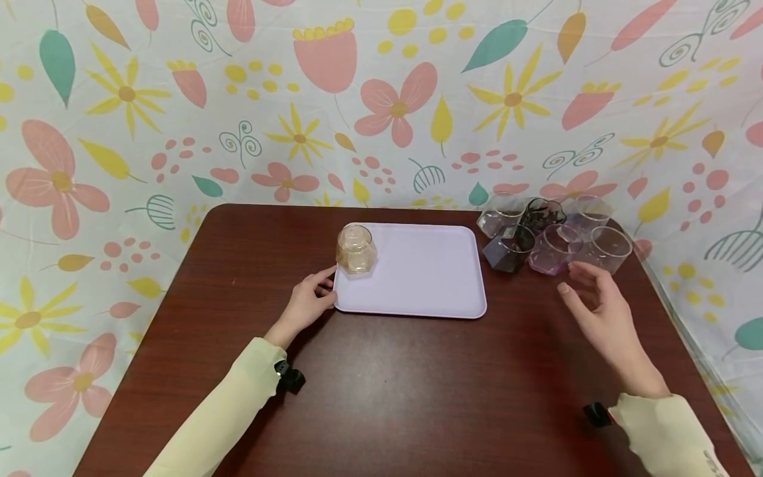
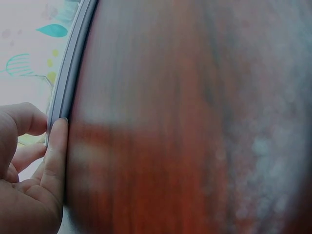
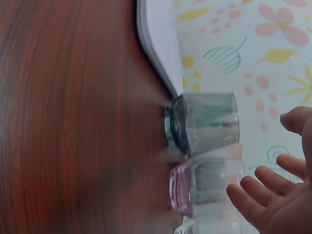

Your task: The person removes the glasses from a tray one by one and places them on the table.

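Observation:
A pale lilac tray [image 1: 429,271] lies on the table, with an amber-tinted glass [image 1: 356,252] standing at its left end. My left hand [image 1: 306,305] is at the tray's left edge; in the left wrist view its thumb and fingers [image 2: 57,146] pinch the rim. On the right, my right hand [image 1: 608,324] is held with fingers spread, near a group of glasses and holding nothing. The front row has a dark grey glass [image 1: 509,252], a pink-tinted glass [image 1: 551,252] and a clear glass [image 1: 607,250]. In the right wrist view, the fingers are close to the pink glass [image 3: 183,187].
Behind the front row stand a clear glass [image 1: 499,215], a black wavy-rimmed glass [image 1: 544,215] and another clear glass [image 1: 590,211], close together near the back right corner. The brown wooden table [image 1: 381,391] meets a flower-patterned cloth [image 1: 393,159] behind.

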Available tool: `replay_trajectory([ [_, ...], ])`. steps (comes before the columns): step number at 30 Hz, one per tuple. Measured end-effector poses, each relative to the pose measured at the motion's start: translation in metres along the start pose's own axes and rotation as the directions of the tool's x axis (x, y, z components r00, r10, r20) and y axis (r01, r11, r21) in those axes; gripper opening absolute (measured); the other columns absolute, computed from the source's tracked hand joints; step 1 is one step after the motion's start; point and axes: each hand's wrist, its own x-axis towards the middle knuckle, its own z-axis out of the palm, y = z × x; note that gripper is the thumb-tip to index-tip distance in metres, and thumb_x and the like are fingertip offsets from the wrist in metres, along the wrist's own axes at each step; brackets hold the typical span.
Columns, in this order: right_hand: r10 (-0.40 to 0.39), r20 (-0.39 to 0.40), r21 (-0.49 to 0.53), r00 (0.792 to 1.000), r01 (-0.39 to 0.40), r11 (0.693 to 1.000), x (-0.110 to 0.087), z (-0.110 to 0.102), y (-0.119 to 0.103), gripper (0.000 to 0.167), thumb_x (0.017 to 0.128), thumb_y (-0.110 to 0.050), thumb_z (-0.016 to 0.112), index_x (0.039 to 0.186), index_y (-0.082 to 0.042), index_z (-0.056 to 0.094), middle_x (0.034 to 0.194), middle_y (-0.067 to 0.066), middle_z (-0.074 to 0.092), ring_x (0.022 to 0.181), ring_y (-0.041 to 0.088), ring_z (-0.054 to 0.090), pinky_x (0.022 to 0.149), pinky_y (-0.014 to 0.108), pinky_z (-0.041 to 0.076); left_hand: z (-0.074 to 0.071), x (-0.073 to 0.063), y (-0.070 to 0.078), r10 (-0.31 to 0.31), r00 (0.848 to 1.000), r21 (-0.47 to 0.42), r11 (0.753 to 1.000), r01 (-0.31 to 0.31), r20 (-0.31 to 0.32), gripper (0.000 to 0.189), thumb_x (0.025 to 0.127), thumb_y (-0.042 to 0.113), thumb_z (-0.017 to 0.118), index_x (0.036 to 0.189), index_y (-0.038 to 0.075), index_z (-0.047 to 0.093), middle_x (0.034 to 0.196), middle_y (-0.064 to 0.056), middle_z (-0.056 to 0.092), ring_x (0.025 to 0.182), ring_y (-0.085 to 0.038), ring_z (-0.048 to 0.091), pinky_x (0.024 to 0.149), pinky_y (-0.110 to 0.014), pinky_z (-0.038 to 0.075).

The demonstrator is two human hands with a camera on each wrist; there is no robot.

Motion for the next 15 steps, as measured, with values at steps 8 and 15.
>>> replay_trajectory([
  [8, -0.056, 0.054, 0.044, 0.997, 0.053, 0.998, -0.004, 0.015, -0.016, 0.051, 0.098, -0.003, 0.068, 0.145, 0.003, 0.05, 0.132, -0.008, 0.057, 0.113, -0.014, 0.054, 0.09, 0.001, 0.046, 0.0, 0.0, 0.0, -0.007, 1.0, -0.002, 1.0, 0.007, 0.0, 0.062, 0.085, -0.002, 0.064, 0.147, 0.005, 0.059, 0.111, -0.02, 0.066, 0.093, -0.029, 0.071, 0.066, -0.024, 0.063],
  [15, -0.093, 0.079, 0.086, 0.992, 0.086, 0.993, -0.008, 0.03, -0.026, 0.049, 0.096, 0.002, 0.067, 0.142, 0.004, 0.052, 0.128, -0.025, 0.053, 0.113, -0.012, 0.055, 0.092, 0.004, 0.047, 0.0, 0.0, 0.0, -0.007, 1.0, -0.016, 1.0, 0.007, -0.001, 0.063, 0.085, -0.003, 0.064, 0.147, 0.004, 0.059, 0.11, -0.021, 0.066, 0.092, -0.029, 0.071, 0.066, -0.024, 0.063],
])
